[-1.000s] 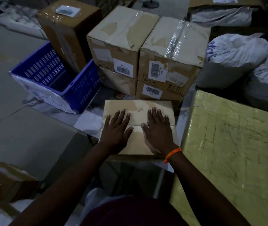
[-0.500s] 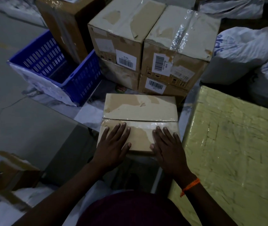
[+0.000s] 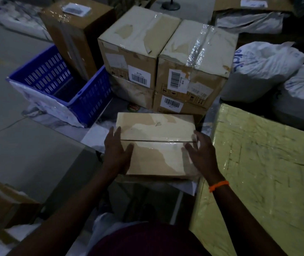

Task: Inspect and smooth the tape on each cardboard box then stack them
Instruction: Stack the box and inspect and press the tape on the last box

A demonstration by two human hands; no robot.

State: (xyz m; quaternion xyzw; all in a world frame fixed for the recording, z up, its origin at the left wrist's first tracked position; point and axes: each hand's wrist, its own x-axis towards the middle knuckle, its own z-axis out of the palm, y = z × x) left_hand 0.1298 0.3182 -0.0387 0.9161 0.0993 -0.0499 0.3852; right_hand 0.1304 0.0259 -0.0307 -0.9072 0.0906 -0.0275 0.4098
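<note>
Seemingly braced to lift, in the head view the left hand lies straight-fingered along the small cardboard box, thumb on top; the right hand, fingers spread and blurred, flanks its right edge. The box sits on the surface before the stacked boxes; such loose palms may slip on the glossy tape

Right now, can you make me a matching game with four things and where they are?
1 blue crate
2 orange band
3 yellow-wrapped block
4 small box

A round the wrist of the right hand
B between that hand and the left hand
C left of the stacked boxes
D right of the small box

Pairs: 1-C, 2-A, 3-D, 4-B
</note>
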